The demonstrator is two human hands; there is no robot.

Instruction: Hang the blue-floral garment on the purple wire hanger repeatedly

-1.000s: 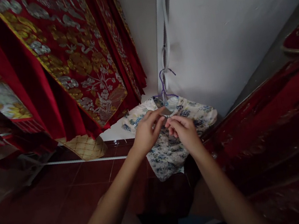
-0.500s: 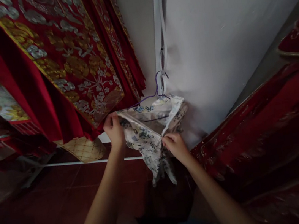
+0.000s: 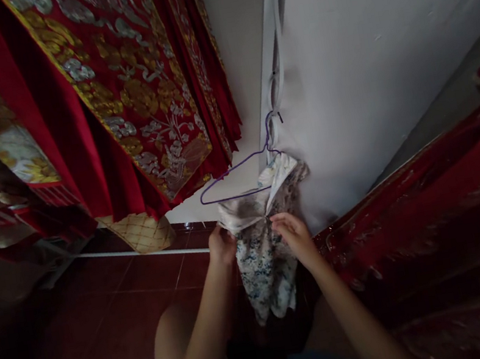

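Observation:
A floral garment [image 3: 260, 256] hangs by its right shoulder from a purple wire hanger [image 3: 236, 197], hooked on a white strap [image 3: 276, 49] at the wall. The hanger's left arm is bare. My left hand [image 3: 222, 245] is closed on the garment's left edge, below the hanger's bare end. At the middle of the neckline, my right hand [image 3: 293, 233] pinches the cloth near the front opening with thumb and index finger. The garment's lower part dangles between my forearms.
Red robes with gold and silver embroidery [image 3: 131, 87] hang at the upper left. Dark red fabric [image 3: 436, 213] fills the right side. A white rail [image 3: 141, 254] runs low over the red tiled floor [image 3: 95, 335]. A pale wall [image 3: 360, 47] stands behind.
The garment's left shoulder has come off the hanger, baring its left arm. My left hand has moved down and to the right with the cloth. The view has shifted slightly.

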